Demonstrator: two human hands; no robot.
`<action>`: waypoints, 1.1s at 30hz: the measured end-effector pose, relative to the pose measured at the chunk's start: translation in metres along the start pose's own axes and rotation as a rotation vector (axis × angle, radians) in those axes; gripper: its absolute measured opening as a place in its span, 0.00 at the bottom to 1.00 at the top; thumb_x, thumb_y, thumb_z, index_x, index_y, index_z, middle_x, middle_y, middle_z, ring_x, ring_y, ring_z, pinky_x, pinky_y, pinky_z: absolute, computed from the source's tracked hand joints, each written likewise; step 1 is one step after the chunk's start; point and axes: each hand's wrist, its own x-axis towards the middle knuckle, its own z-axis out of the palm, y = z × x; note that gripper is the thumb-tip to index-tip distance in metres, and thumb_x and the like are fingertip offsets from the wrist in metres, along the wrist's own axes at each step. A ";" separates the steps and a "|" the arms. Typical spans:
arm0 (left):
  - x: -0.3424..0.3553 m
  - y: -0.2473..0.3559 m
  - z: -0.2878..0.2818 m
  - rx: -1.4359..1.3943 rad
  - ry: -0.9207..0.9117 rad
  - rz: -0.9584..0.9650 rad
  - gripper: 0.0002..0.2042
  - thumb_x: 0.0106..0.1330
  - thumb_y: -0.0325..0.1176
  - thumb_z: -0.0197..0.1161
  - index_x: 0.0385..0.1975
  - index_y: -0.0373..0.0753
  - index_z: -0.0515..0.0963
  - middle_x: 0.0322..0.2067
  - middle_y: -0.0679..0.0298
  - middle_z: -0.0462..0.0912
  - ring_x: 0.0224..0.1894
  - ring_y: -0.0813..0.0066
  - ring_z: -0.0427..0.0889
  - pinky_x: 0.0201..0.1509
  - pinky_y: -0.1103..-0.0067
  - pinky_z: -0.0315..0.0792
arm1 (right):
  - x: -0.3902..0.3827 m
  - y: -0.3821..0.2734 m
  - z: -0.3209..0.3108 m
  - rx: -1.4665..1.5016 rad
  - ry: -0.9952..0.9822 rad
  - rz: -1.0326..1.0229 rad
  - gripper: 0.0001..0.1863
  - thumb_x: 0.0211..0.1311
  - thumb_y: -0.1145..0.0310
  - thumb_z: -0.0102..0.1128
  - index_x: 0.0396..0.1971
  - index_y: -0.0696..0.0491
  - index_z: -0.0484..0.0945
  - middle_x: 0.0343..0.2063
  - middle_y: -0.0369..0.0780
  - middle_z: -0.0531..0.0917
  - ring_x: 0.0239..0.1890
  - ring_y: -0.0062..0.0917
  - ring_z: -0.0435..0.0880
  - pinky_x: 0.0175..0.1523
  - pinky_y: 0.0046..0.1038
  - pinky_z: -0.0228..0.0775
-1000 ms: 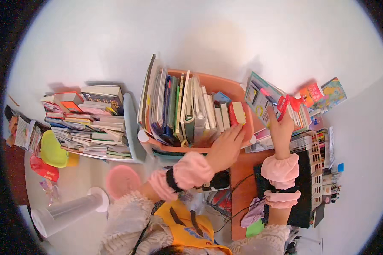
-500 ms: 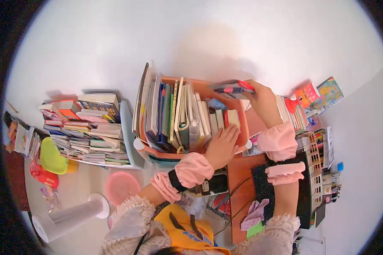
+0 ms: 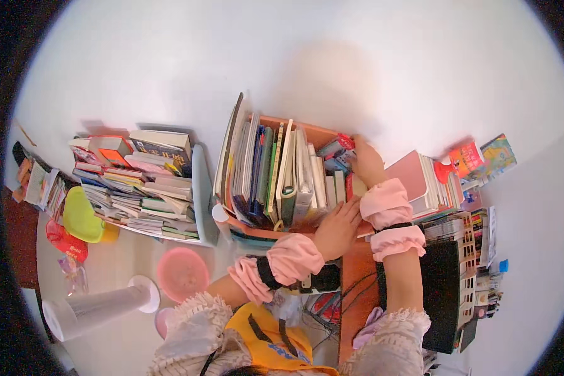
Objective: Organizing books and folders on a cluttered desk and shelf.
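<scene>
A salmon-coloured bin [image 3: 321, 133] stands in front of me, packed with upright books [image 3: 286, 169] of several sizes. My right hand [image 3: 367, 164] reaches into its far right corner, fingers curled at a small flat item in red and dark grey [image 3: 338, 149]. Just what that item is does not show, and the fingers hide part of it. My left hand [image 3: 337, 230] rests at the bin's near right edge, fingers outstretched against the near ends of the small books [image 3: 335, 187]. A small red-covered book [image 3: 356, 186] lies partly hidden between both hands.
Left of the bin, a pale blue container [image 3: 207, 200] holds stacked books. Further left are a lime-green tub [image 3: 84, 216], a pink bowl [image 3: 183, 276] and a clear cylinder [image 3: 97, 310]. At right, pale books [image 3: 413, 185] stand beside a black rack [image 3: 442, 282]; a phone [image 3: 323, 280] lies below the bin.
My right hand has lowered the red and dark item from above the far rim into the bin's right corner. The left hand stays by the small books. The whole view has shifted slightly.
</scene>
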 end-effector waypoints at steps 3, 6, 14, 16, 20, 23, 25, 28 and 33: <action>-0.002 0.004 0.000 -0.078 0.035 -0.003 0.26 0.55 0.32 0.52 0.54 0.27 0.62 0.60 0.48 0.57 0.64 0.56 0.53 0.64 0.64 0.52 | 0.000 0.026 0.010 0.230 0.139 -0.112 0.21 0.50 0.71 0.57 0.45 0.54 0.66 0.36 0.52 0.76 0.40 0.45 0.75 0.42 0.41 0.67; -0.006 0.022 -0.001 -0.193 0.060 0.011 0.26 0.54 0.30 0.52 0.55 0.27 0.61 0.60 0.47 0.56 0.64 0.56 0.52 0.65 0.63 0.51 | -0.003 0.062 0.024 -0.009 0.036 -0.173 0.21 0.52 0.73 0.55 0.47 0.57 0.64 0.38 0.53 0.75 0.44 0.46 0.74 0.45 0.41 0.65; -0.090 0.030 -0.052 -0.589 -0.581 0.093 0.20 0.62 0.36 0.50 0.52 0.32 0.65 0.48 0.48 0.70 0.50 0.53 0.70 0.53 0.66 0.66 | -0.036 0.031 -0.018 0.072 0.149 -0.146 0.15 0.54 0.76 0.48 0.43 0.61 0.69 0.39 0.51 0.75 0.42 0.48 0.73 0.47 0.40 0.65; -0.115 0.029 -0.076 -0.624 -0.668 0.115 0.19 0.63 0.37 0.49 0.51 0.34 0.66 0.44 0.50 0.73 0.46 0.54 0.73 0.49 0.66 0.68 | -0.063 0.028 -0.051 0.061 0.036 -0.063 0.16 0.55 0.74 0.49 0.46 0.59 0.70 0.40 0.50 0.75 0.44 0.47 0.73 0.48 0.38 0.66; -0.181 0.002 -0.102 -0.589 -0.882 0.007 0.15 0.65 0.38 0.48 0.47 0.37 0.70 0.37 0.54 0.78 0.40 0.56 0.77 0.44 0.67 0.71 | -0.142 -0.019 -0.081 0.254 0.174 -0.120 0.14 0.56 0.73 0.50 0.44 0.56 0.71 0.39 0.49 0.76 0.42 0.46 0.74 0.45 0.38 0.68; -0.214 -0.027 -0.102 -0.730 -0.789 -0.255 0.13 0.63 0.33 0.50 0.45 0.38 0.72 0.35 0.55 0.79 0.36 0.59 0.78 0.41 0.69 0.71 | -0.221 -0.017 -0.059 0.241 0.117 0.027 0.13 0.56 0.70 0.52 0.43 0.55 0.73 0.36 0.48 0.77 0.40 0.44 0.75 0.44 0.37 0.68; -0.247 -0.036 -0.102 -0.663 -0.710 -0.406 0.12 0.61 0.29 0.51 0.44 0.37 0.73 0.34 0.55 0.79 0.35 0.60 0.79 0.40 0.71 0.72 | -0.277 -0.008 -0.035 0.266 -0.032 0.083 0.13 0.54 0.73 0.54 0.41 0.55 0.74 0.35 0.48 0.78 0.38 0.40 0.77 0.43 0.34 0.69; -0.266 -0.044 -0.091 -0.561 -0.434 -0.495 0.13 0.58 0.23 0.53 0.44 0.37 0.73 0.33 0.56 0.79 0.34 0.62 0.79 0.38 0.74 0.72 | -0.376 -0.010 0.051 0.580 -0.467 0.531 0.11 0.53 0.69 0.55 0.37 0.53 0.77 0.32 0.46 0.81 0.38 0.38 0.80 0.41 0.34 0.71; -0.248 -0.058 -0.074 -0.309 -0.049 -0.474 0.11 0.60 0.20 0.50 0.41 0.35 0.74 0.31 0.59 0.80 0.33 0.69 0.81 0.37 0.80 0.73 | -0.452 -0.072 0.073 0.811 -0.275 0.517 0.09 0.55 0.74 0.52 0.35 0.58 0.78 0.30 0.45 0.82 0.32 0.29 0.82 0.34 0.26 0.72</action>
